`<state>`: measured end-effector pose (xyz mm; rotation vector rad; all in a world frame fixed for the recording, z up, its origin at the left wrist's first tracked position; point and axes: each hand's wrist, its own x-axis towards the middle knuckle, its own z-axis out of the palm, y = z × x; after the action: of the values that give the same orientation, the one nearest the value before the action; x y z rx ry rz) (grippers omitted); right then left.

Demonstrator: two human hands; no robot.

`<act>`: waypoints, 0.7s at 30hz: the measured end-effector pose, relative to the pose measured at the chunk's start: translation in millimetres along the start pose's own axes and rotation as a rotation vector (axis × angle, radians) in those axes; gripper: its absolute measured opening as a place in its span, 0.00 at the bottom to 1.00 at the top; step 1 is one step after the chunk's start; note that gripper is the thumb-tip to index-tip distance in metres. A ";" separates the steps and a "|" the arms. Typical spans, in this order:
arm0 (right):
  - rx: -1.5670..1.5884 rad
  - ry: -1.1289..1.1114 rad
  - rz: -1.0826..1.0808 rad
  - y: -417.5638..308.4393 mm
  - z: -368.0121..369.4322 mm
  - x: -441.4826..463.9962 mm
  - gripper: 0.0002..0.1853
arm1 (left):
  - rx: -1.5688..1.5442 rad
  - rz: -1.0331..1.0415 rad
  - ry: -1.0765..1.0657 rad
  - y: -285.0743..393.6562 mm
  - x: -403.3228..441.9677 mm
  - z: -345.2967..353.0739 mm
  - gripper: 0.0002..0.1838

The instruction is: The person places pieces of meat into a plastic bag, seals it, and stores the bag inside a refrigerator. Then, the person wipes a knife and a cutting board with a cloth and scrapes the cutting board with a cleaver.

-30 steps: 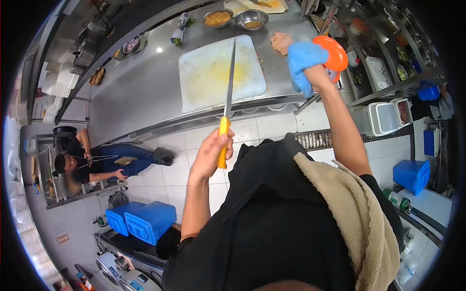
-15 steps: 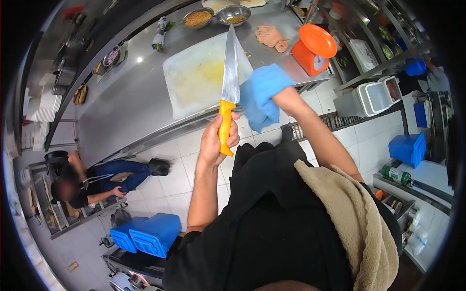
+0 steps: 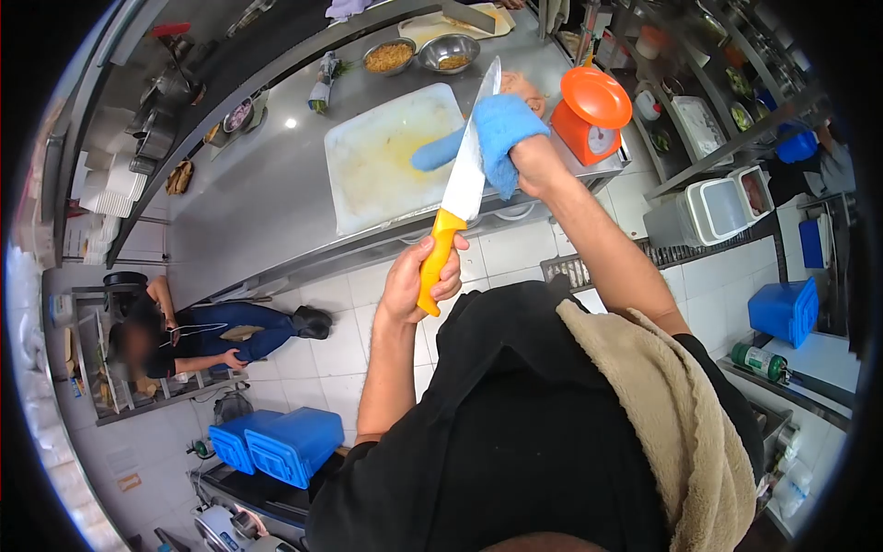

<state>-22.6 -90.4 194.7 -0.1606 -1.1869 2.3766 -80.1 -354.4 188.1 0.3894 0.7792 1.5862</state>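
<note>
My left hand [image 3: 420, 279] is wrapped round the yellow handle of a large kitchen knife [image 3: 466, 175], its blade pointing up and slightly right. A blue cloth [image 3: 504, 138] is bunched in my right hand [image 3: 536, 166], against the right side of the blade, and part of it hangs out on the left behind the blade. My right fingers are mostly covered by the cloth. Beyond the knife lies a stained white cutting board [image 3: 368, 166] on the steel table [image 3: 239, 207]. Pale raw meat [image 3: 524, 90] shows partly behind the cloth.
An orange kitchen scale [image 3: 593, 120] stands at the table's right corner. Two metal bowls are at the back, one with shredded yellow food [image 3: 389, 57]. Lidded containers [image 3: 704, 207] stand on the right. Another person [image 3: 212, 336] is at the left, by a rack.
The knife has tilted rightward, and the blue cloth has moved up onto its blade. The view has shifted slightly. The other person's arms have moved.
</note>
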 end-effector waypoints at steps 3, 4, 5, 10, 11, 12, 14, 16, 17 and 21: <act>-0.005 -0.004 0.115 -3.4 -4.9 -20.6 0.06 | -0.034 0.053 0.013 -4.5 8.6 15.7 0.24; -0.019 0.017 0.137 -4.7 1.8 -31.1 0.06 | -0.033 0.060 0.009 -4.9 12.2 18.6 0.24; -0.033 0.038 0.160 -7.2 4.0 -36.0 0.07 | -0.033 0.067 0.005 -6.3 15.8 20.1 0.25; -0.144 -0.155 0.281 -18.0 -18.7 -48.3 0.05 | -0.059 0.075 0.006 -16.4 26.4 32.7 0.24; -0.186 -0.194 0.314 -23.5 -18.5 -52.9 0.04 | -0.062 0.084 0.010 -17.2 28.7 34.7 0.24; -0.257 -0.229 0.310 -27.9 -19.9 -57.2 0.04 | -0.067 0.093 0.013 -18.3 31.1 36.4 0.23; -0.402 -0.308 0.309 -35.4 -24.0 -63.8 0.04 | -0.048 0.116 0.037 -17.7 35.7 40.8 0.24; -0.446 -0.354 0.283 -40.2 -34.5 -65.6 0.05 | -0.005 0.154 0.076 -15.7 37.9 41.9 0.24; -0.466 -0.377 0.269 -41.9 -40.1 -65.9 0.05 | 0.031 0.175 0.098 -14.1 38.6 41.3 0.24; -0.206 -0.217 0.297 -31.3 -59.7 -65.8 0.06 | 0.082 0.186 0.109 -11.3 41.3 43.8 0.24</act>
<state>65.0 -61.7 175.3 -0.1583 -1.6099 2.5702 -50.6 -303.1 204.1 0.4482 0.9156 1.7648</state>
